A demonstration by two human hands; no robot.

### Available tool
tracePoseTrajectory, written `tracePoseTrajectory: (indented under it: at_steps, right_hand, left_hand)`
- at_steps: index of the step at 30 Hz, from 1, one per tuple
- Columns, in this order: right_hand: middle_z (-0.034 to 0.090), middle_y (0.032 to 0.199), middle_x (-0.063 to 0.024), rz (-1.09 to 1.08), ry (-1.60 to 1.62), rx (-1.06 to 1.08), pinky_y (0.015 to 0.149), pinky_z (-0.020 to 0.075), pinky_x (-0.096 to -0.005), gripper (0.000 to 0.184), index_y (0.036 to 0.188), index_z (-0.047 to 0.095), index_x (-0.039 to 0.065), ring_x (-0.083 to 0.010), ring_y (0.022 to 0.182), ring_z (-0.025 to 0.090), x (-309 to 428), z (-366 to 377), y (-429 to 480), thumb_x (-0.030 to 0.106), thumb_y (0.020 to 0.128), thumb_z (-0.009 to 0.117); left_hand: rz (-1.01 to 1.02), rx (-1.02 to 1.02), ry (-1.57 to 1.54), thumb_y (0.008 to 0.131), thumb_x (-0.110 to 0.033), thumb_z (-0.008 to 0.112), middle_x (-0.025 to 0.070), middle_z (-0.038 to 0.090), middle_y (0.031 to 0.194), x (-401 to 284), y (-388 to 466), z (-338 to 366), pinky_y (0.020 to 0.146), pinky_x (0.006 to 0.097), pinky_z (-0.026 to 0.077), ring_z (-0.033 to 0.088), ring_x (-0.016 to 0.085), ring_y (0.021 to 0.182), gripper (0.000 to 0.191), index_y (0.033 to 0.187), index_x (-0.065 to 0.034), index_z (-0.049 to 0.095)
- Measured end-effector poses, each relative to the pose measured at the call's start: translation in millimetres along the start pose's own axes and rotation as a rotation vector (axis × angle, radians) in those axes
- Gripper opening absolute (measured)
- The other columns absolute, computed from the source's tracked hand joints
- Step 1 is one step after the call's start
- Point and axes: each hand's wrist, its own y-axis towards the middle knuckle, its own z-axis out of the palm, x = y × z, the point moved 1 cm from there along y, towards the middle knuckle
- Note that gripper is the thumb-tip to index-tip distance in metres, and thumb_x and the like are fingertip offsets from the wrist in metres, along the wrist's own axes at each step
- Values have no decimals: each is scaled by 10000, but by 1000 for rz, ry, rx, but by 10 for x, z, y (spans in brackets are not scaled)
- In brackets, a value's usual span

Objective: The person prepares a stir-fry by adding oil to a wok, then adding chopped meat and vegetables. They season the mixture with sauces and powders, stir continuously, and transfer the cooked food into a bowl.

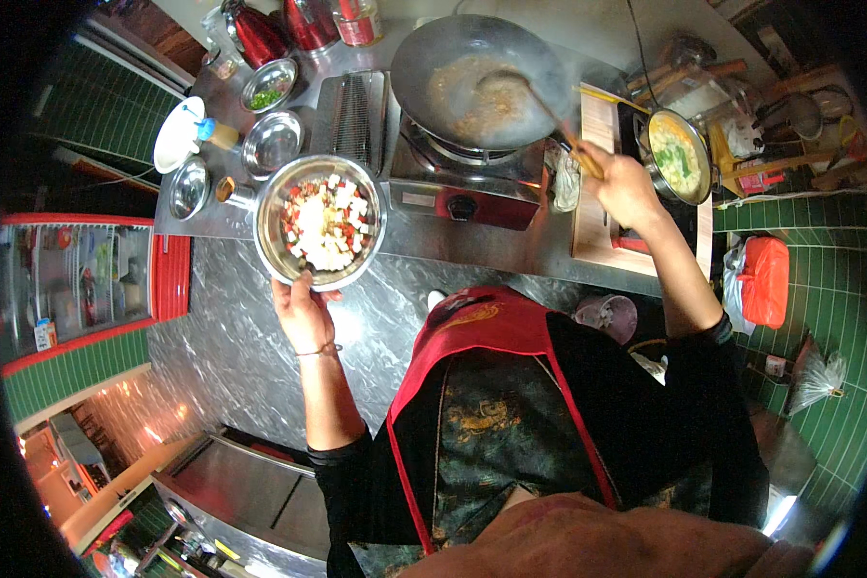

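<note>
My left hand (305, 307) grips the near rim of a steel mixing bowl (266, 217), thumb on the inside edge. White and red diced food (326, 224) fills the bottom of that bowl. My right hand (621, 184) is closed on the wooden handle of a ladle (549, 112), whose head rests inside a wok (433, 54). Brownish bits in liquid (469, 94) lie in the wok, and steam hangs over it. The wok stands on a gas stove (469, 206) with a black knob. The bowl is held left of the stove, over the counter's front edge.
A pot of yellowish food with greens (675, 159) stands on the right. On the left are a metal bowl of chopped greens (267, 83), other metal bowls (273, 144), a white bowl (177, 134) and red thermos jugs (256, 32). A bucket (607, 318) sits below the counter.
</note>
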Motion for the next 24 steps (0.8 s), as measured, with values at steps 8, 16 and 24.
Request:
tracePoseTrajectory:
  at_steps: [8, 16, 24]
  right_hand:
    - [697, 1123, -177, -37, 471, -52, 843, 516, -332, 576, 1393, 542, 118, -256, 956, 690, -232, 472, 134, 209, 841, 677]
    - [698, 961, -189, 23, 93, -139, 794, 546, -437, 612, 1413, 504, 139, -362, 844, 682, -40, 108, -291, 276, 834, 649]
    - [695, 970, -198, -96, 6, -74, 800, 552, -447, 596, 1392, 519, 108, -375, 871, 682, -99, -68, -679, 236, 821, 633]
  left_hand:
    - [168, 198, 371, 901, -22, 501, 137, 645, 1086, -466, 702, 978, 484, 304, 527, 636, 163, 720, 363, 1264, 0, 506]
    - [1156, 380, 1293, 817, -55, 560, 215, 506, 1417, 4, 1228, 2534, 660, 445, 579, 701, 370, 804, 653, 1452, -69, 405]
    - [1299, 348, 1515, 831, -104, 584, 170, 416, 1510, -15, 1246, 2905, 545, 403, 568, 693, 308, 657, 676, 1477, -116, 389]
